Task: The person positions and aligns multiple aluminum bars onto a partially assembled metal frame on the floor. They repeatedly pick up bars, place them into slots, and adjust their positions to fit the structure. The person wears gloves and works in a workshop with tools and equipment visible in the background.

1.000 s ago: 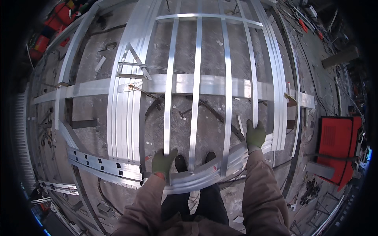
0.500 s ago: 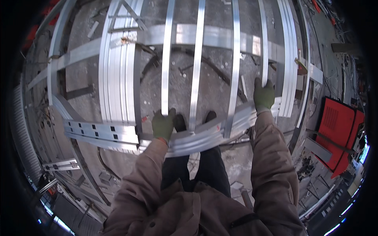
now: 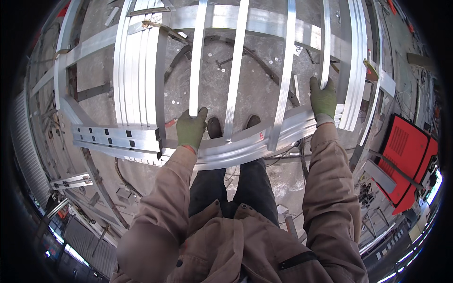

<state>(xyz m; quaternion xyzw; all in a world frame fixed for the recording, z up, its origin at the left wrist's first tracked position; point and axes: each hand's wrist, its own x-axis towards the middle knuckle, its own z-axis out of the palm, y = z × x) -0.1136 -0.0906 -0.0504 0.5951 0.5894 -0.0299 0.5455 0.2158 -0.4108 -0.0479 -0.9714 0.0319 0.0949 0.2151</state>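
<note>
My left hand (image 3: 191, 128), in a green work glove, is closed round the near end of a long, silver metal bar (image 3: 196, 66). Farther right, my right hand (image 3: 323, 98), gloved alike, grips the near end of another such bar (image 3: 325, 42). Two more slim bars, an inner left one (image 3: 237, 61) and an inner right one (image 3: 286, 61), run between them, touched by neither hand. All of these extend away from me over a wide crosswise metal beam (image 3: 226, 20). Nearer my body, a ribbed metal rail (image 3: 236, 158) passes crosswise below the hands; a small red mark shows on it.
Stacked wide ribbed profiles (image 3: 141, 70) lie to the left, with a square-holed rail (image 3: 118, 137) across their near ends. More profiles (image 3: 355, 70) lie at the right. A red panelled box (image 3: 408, 160) stands far right. Scraps and small discs litter the concrete floor (image 3: 217, 94) around my shoes.
The scene, including both hands, sits higher in the picture as the view has shifted. Each hand keeps its hold on its bar.
</note>
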